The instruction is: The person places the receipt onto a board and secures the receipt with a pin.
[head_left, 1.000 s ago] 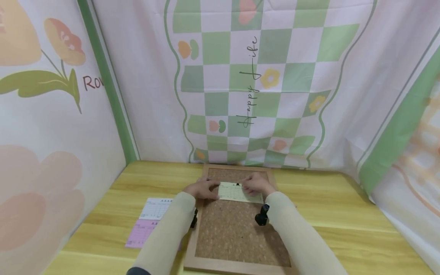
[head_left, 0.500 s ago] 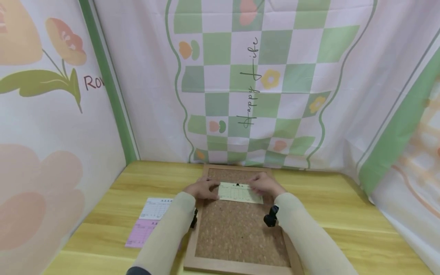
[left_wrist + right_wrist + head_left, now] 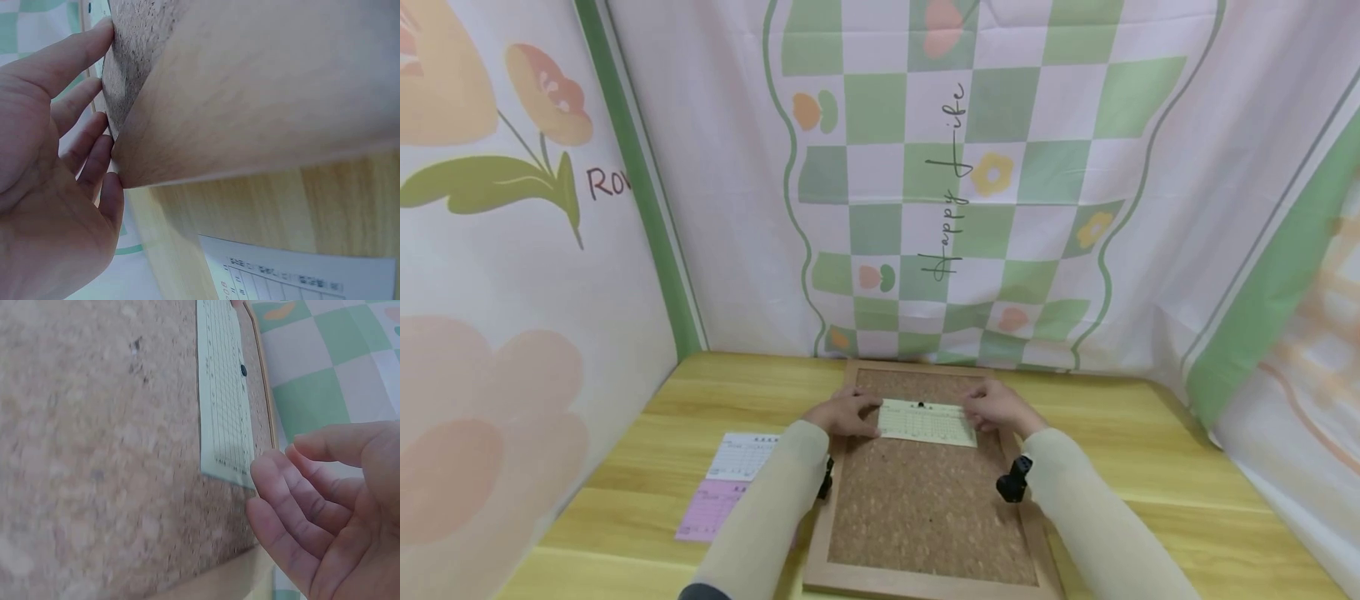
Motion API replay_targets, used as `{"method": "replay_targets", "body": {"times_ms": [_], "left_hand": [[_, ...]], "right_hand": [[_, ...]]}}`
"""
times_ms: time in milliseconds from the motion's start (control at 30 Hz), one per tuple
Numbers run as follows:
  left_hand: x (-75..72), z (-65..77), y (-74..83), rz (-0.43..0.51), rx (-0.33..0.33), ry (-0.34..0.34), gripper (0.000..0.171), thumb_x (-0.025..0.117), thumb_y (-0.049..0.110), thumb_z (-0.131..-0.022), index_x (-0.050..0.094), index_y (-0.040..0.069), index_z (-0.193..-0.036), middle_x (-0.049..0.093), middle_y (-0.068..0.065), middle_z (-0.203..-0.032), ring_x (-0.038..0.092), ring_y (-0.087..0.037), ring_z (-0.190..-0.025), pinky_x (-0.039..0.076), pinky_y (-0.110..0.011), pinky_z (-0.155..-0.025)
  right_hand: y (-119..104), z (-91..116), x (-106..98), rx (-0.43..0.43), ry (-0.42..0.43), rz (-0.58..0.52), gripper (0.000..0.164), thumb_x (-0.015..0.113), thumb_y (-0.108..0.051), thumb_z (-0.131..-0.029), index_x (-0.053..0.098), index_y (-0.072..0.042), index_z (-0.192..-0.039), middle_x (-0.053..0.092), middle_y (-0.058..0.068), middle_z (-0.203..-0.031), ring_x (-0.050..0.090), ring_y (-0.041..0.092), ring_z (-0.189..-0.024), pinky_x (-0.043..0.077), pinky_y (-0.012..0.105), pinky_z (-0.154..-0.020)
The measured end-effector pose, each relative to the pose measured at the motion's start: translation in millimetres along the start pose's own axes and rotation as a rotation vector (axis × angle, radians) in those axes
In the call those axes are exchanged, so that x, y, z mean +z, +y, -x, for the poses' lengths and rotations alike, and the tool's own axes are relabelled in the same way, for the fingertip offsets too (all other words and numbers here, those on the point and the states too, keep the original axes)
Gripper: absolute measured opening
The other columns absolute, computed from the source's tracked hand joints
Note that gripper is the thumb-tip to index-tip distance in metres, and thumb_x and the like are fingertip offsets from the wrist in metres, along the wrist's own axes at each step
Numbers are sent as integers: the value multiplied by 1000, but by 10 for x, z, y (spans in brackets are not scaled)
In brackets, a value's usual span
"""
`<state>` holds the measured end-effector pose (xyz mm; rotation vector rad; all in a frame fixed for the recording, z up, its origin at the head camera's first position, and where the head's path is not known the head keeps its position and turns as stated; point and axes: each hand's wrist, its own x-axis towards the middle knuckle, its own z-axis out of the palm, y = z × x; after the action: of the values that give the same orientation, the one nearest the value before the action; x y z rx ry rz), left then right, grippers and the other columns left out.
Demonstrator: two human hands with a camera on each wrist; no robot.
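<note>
A pale yellow printed slip (image 3: 927, 427) lies across the upper part of a wood-framed cork board (image 3: 925, 512). A small black push pin (image 3: 244, 370) stands at the middle of its top edge. My left hand (image 3: 846, 413) rests at the slip's left end, fingers lightly bent; in the left wrist view its fingertips (image 3: 105, 31) touch the board's edge. At the slip's right end is my right hand (image 3: 1000, 407), its fingers loosely bent. The right wrist view shows this hand's fingers (image 3: 275, 531) around the slip's corner, with nothing visible between them.
White and pink printed slips (image 3: 707, 510) lie on the wooden table (image 3: 625, 467) left of the board, partly hidden by the left sleeve. A checkered curtain (image 3: 940, 208) hangs right behind the board's far edge.
My right hand has moved right, away from the black push pin to the slip's right end, uncovering more of the slip. The left hand stays in place.
</note>
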<state>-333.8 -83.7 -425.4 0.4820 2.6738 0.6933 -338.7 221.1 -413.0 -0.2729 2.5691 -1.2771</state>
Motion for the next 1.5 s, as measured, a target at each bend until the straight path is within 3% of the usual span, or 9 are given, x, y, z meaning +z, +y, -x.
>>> {"method": "replay_targets", "body": {"times_ms": [400, 633, 800, 900, 1067, 1233, 1500], "left_hand": [[11, -12, -5, -8, 5, 0, 62, 70, 38, -95, 46, 25, -151, 26, -9, -161, 21, -32, -148, 29, -54, -112], [9, -15, -10, -8, 9, 2, 63, 71, 38, -94, 47, 24, -150, 27, -10, -160, 21, -33, -147, 30, -54, -112], [16, -10, -1, -5, 9, 3, 63, 70, 38, -94, 47, 25, -151, 27, -10, -159, 22, -33, -147, 29, -54, -113], [19, -12, -3, 2, 9, 4, 62, 71, 38, -94, 47, 24, -151, 28, -10, -159, 23, -33, -146, 30, -53, -112], [21, -13, -9, 12, 15, 4, 62, 71, 36, -94, 48, 23, -150, 29, -10, -158, 24, -32, -146, 31, -53, -112], [18, -5, -7, 17, 19, 4, 62, 71, 35, -95, 47, 23, -151, 28, -10, -158, 23, -32, -146, 30, -52, -112], [22, -16, -13, 19, 16, 10, 62, 72, 35, -94, 48, 23, -150, 30, -10, -157, 26, -32, -144, 32, -53, -111]], "right_hand": [[104, 161, -161, 3, 33, -16, 36, 57, -12, -101, 60, 13, -126, 69, 20, -93, 65, 23, -74, 53, 34, -62], [182, 219, -242, 2, 58, -3, 37, 58, -12, -101, 58, 12, -128, 67, 19, -88, 57, 18, -66, 46, 30, -57], [253, 293, -306, -63, 109, 138, 36, 61, -15, -100, 62, 12, -125, 68, 24, -106, 65, 32, -90, 55, 43, -74], [311, 328, -338, -98, 130, 189, 34, 61, -13, -99, 63, 12, -122, 66, 26, -114, 63, 40, -104, 54, 48, -84], [377, 374, -348, -102, 115, 168, 33, 59, -8, -98, 61, 12, -124, 63, 29, -119, 58, 46, -112, 50, 54, -90], [421, 401, -317, -90, 86, 144, 42, 61, -10, -98, 55, 11, -133, 51, 34, -136, 40, 53, -130, 37, 62, -103], [498, 395, -282, -120, 14, 103, 50, 55, -4, -99, 41, 15, -144, 35, 36, -149, 26, 55, -138, 33, 63, -107]]}}
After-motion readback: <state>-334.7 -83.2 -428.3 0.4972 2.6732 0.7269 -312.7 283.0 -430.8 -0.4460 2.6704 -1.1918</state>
